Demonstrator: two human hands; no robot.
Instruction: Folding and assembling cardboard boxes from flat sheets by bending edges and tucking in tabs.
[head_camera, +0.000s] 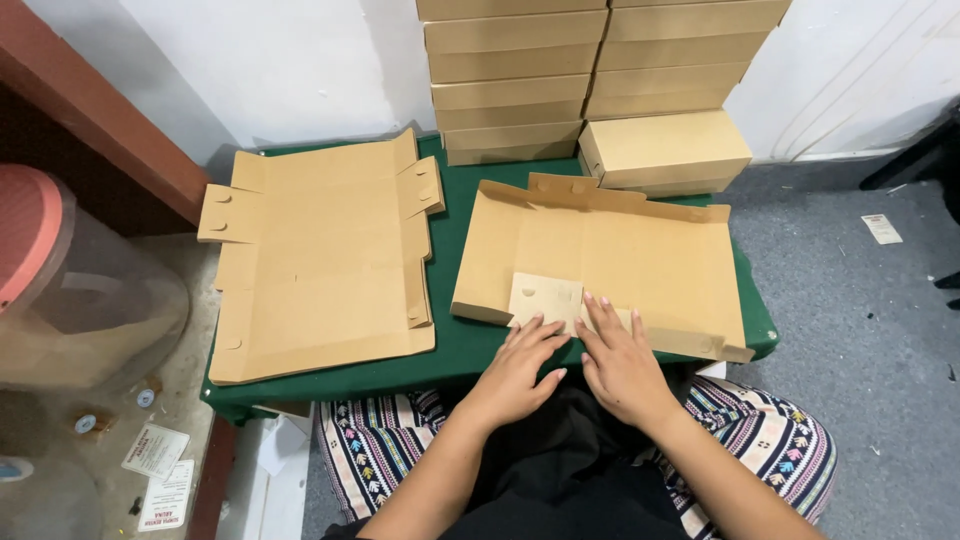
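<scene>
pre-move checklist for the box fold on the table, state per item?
1. Both hands on blank: left hand and right hand rest flat on the near edge of the blank: ok.
2. Small flap folded in, lying flat: ok.
3. Far wall raised: ok.
4. Blank fully on the green table: not ok, the right corner overhangs.
5. Spare blanks apart: ok.
6. Tab locks: cannot tell.

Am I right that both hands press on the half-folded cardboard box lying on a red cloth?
Not quite: the cloth is green, not red. The head view shows the left hand and right hand pressing on the half-folded cardboard box.
</scene>
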